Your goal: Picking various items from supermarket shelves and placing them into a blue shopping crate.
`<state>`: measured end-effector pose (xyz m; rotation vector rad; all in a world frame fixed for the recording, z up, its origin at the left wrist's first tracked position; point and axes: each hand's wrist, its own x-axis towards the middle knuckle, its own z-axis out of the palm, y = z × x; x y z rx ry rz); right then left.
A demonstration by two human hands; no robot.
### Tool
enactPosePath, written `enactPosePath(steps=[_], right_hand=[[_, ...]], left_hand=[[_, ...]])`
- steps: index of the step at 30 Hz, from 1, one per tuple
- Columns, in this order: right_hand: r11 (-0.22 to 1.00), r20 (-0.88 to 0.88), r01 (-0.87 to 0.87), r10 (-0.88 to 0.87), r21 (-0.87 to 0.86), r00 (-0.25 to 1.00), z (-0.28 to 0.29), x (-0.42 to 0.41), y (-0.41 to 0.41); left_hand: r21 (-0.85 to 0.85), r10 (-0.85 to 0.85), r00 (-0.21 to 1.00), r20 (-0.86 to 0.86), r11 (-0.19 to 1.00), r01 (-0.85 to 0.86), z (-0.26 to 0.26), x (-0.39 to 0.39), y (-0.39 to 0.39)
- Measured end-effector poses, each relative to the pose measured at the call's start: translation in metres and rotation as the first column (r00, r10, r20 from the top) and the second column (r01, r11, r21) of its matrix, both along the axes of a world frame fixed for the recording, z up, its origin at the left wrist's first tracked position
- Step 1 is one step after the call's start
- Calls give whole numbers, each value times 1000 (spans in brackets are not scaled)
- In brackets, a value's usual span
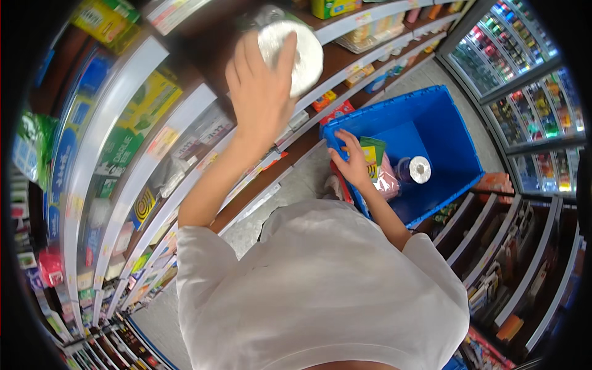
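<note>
My left hand (263,88) is raised at the shelf and grips a white plastic-wrapped roll (303,60) by its side, fingers and thumb spread around it. The roll is slightly blurred. Lower and to the right, my right hand (355,162) rests on the near left rim of a blue plastic bin (407,129), its fingers curled over the edge. Inside the bin, close to that hand, lies a clear packet with pink contents (387,178) and a yellow and green header. Beside it stands another white roll (420,169), seen end-on.
Store shelves (152,134) with boxed and bagged goods curve along the left. Glass-door coolers (522,92) of bottles and cans stand at upper right. More shelving (504,259) is at lower right. Grey floor (259,212) shows between the shelves and the bin.
</note>
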<state>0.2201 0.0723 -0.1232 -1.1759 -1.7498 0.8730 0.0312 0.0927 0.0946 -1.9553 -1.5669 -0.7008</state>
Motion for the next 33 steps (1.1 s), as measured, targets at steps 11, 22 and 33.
enactPosePath(steps=[11,22,33], right_hand=[[984,217,-22,-18,179,976,69,47,-38],[995,380,-2,39,-96,924,43,85,-68],[841,396,533,-521,89,756,-18,144,14]], left_hand=[[-502,-334,896,291,744,441,-108,67,-43],[-654,-712,622,327,304,693,-155,106,-38],[-635,-458,794,400,487,601,-195,94,-36]])
